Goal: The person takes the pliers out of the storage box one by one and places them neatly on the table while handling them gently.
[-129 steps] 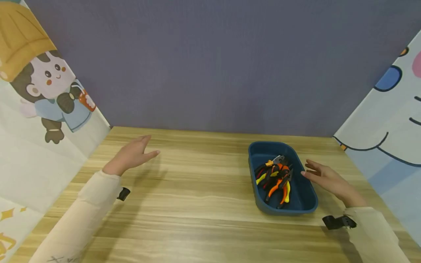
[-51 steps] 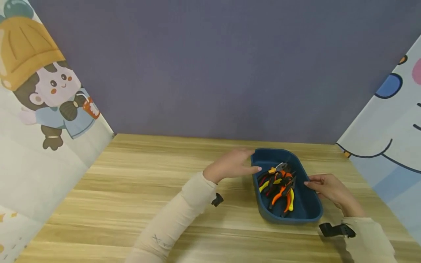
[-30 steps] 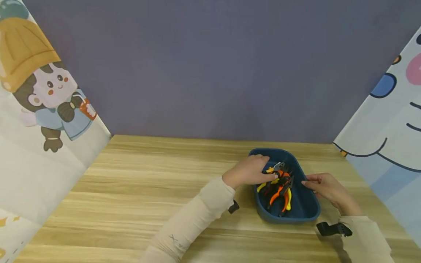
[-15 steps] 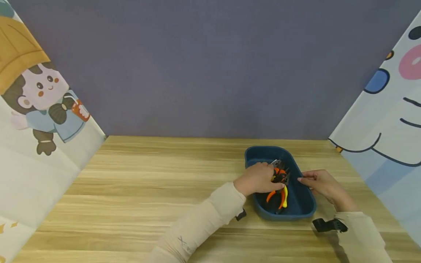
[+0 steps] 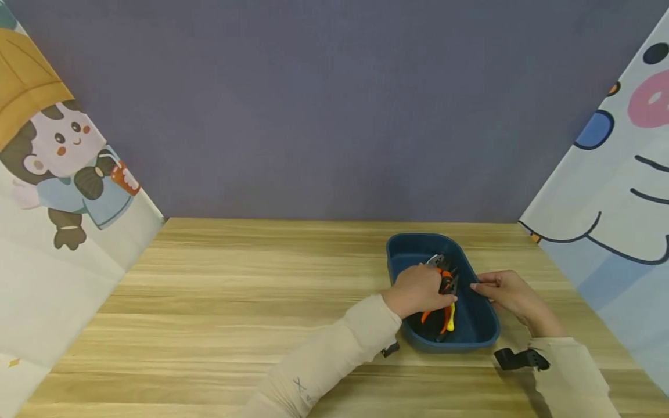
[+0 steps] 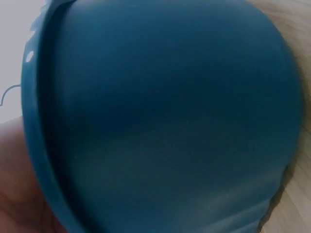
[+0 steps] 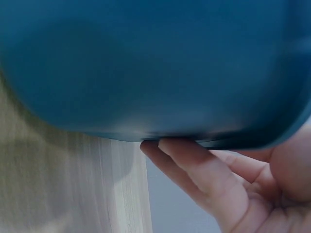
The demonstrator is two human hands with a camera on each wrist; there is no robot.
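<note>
A dark blue plastic bin (image 5: 478, 313) stands on the table's right side, holding a pile of pliers (image 5: 446, 281) with orange, yellow and black handles. My left hand (image 5: 420, 288) reaches over the bin's left wall, palm down, onto the pile. Its fingertips are hidden among the pliers, so I cannot tell whether they grip one; the thumb lies by a yellow handle. On the other side my right hand (image 5: 514, 296) pinches the bin's right rim, thumb at the inside. In the right wrist view its fingers (image 7: 194, 167) press against the outer wall (image 7: 146, 73).
The wood-grain table (image 5: 235, 302) stretches out to the left of the bin. A grey-purple panel (image 5: 334, 110) closes off the back. Printed cartoon sheets (image 5: 68, 151) flank both sides. A small black wrist camera (image 5: 514, 359) sits at the right cuff.
My left hand has moved right from the table's left side, over the bin wall and down onto the pliers. The right hand has come in to hold the rim.
</note>
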